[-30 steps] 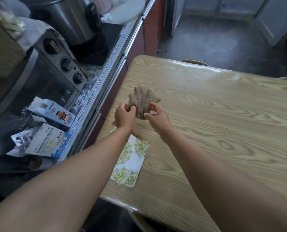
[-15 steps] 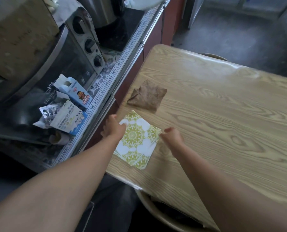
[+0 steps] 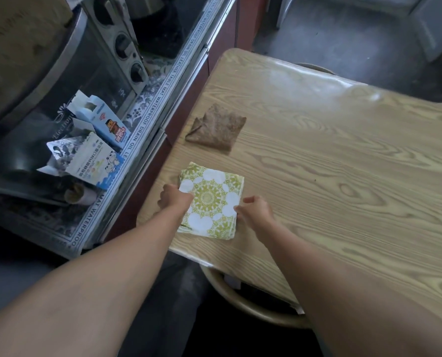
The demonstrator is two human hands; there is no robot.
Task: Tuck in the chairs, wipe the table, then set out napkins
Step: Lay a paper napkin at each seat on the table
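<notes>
Near edge of the bench (image 3: 343, 181): a chair (image 3: 243, 304) shows as a curved back rail below the lip, its seat hidden under the top, so we judge it tucked in.

Both forearms reach forward to the napkin stack (image 3: 212, 199), which lies flat near the bench's near-left corner. The stack sits between the hands. The left hand (image 3: 174, 199) is on its left edge, fingers curled and gripping it. The right hand (image 3: 257, 212) meets its right edge with loosely curled fingertips. We cannot tell whether the right hand has pinched a sheet or merely touches.

The stack is close to square, so it has no useful long axis. It is turned slightly off the bench's left edge. Neither hand is nearer, as both are at contact. We judge that the coming move, lifting or peeling a sheet, turns on this two-sided hold.

Hidden: the left fingertips, the stack's lower-left edge behind the left wrist, and the sheet count.

Farther along the left edge, apart from the stack, lies a folded brown cloth (image 3: 218, 130). At the far edge a second chair back (image 3: 315, 67) just peeks over.
</notes>
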